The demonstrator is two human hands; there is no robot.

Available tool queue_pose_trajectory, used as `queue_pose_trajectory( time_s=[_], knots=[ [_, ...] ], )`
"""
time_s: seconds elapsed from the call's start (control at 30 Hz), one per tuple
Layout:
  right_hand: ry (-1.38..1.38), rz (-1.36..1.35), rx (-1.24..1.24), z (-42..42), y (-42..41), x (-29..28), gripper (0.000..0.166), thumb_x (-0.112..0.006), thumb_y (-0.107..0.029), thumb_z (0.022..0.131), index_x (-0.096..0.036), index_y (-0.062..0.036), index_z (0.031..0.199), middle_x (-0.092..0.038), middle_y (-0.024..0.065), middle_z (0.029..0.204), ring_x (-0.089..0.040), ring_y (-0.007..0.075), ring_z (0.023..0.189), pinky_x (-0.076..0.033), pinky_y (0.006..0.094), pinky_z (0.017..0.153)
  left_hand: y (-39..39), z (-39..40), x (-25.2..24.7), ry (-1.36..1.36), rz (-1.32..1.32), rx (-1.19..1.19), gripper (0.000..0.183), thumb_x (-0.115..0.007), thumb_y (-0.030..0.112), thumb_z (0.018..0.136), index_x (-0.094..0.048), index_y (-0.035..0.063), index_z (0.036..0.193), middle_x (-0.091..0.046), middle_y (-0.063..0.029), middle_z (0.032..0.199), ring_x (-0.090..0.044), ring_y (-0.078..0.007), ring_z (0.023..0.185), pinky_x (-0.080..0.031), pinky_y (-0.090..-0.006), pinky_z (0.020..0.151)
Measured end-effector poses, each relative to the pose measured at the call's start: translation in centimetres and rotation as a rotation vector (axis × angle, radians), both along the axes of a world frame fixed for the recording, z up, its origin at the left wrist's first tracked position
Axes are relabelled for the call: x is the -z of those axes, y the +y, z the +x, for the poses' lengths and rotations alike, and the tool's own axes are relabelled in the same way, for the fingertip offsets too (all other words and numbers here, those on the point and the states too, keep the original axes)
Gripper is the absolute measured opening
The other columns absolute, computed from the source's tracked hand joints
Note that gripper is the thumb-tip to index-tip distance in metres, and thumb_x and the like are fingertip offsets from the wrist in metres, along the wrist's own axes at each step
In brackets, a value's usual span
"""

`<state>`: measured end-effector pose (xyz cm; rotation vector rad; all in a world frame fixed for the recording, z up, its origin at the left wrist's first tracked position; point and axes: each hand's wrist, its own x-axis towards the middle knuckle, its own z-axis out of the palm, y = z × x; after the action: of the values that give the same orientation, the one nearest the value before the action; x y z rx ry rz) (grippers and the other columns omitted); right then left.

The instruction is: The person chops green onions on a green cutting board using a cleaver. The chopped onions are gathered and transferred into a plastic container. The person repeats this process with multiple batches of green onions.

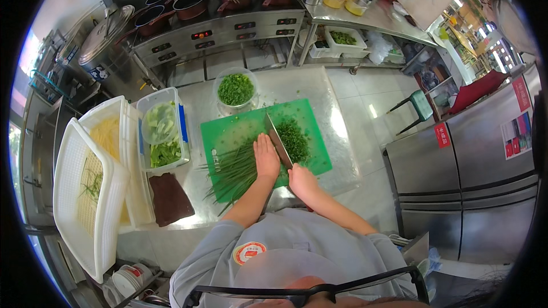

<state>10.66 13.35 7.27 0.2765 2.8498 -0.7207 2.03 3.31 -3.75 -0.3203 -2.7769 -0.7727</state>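
My left hand [266, 158] lies flat with fingers together, pressing down a bunch of long green chives [235, 169] on a green cutting board [316, 122]. In my right hand [303, 179] is the handle of a cleaver [279, 144]. Its broad blade stands on edge right beside my left fingers, between the uncut stalks and a heap of finely chopped chives [294, 143]. Some stalks hang past the board's left edge. Just beyond the board, a clear round tub [252, 105] holds more chopped greens.
A steel table [342, 158] carries the board, a brown cloth [170, 200] and a clear bin [184, 160] of cut leaves. White plastic crates [122, 179] stand at left. Several pots [190, 6] sit on the cooktop behind; steel refrigerators [428, 171] line the right.
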Motion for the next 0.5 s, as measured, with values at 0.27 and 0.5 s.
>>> queue_pose_trajectory(
  time_s=[0.27,0.5],
  knots=[
    [0.048,-0.028,-0.039,-1.8,-0.1,3.8,0.022,-0.053,-0.019,0.091,-0.055,0.0017,0.082,-0.063,0.0250,0.075,-0.062,0.0435,0.070,-0.050,0.0518,0.063,0.3,-0.1,0.4,-0.059,-0.042,-0.005,0.047,-0.039,0.011,0.092,-0.038,-0.0084,0.135,-0.038,-0.0215,0.143,-0.031,-0.0313,0.137,-0.018,-0.0446,0.116],
    [0.075,-0.022,0.031,-1.7,0.0,3.0,0.024,-0.053,-0.020,0.092,-0.053,0.0017,0.084,-0.062,0.0256,0.073,-0.062,0.0440,0.069,-0.050,0.0519,0.062,0.0,0.3,0.4,-0.038,0.024,0.012,0.048,-0.043,0.009,0.090,-0.038,-0.0085,0.135,-0.037,-0.0227,0.143,-0.030,-0.0333,0.136,-0.018,-0.0463,0.115]
  ],
)
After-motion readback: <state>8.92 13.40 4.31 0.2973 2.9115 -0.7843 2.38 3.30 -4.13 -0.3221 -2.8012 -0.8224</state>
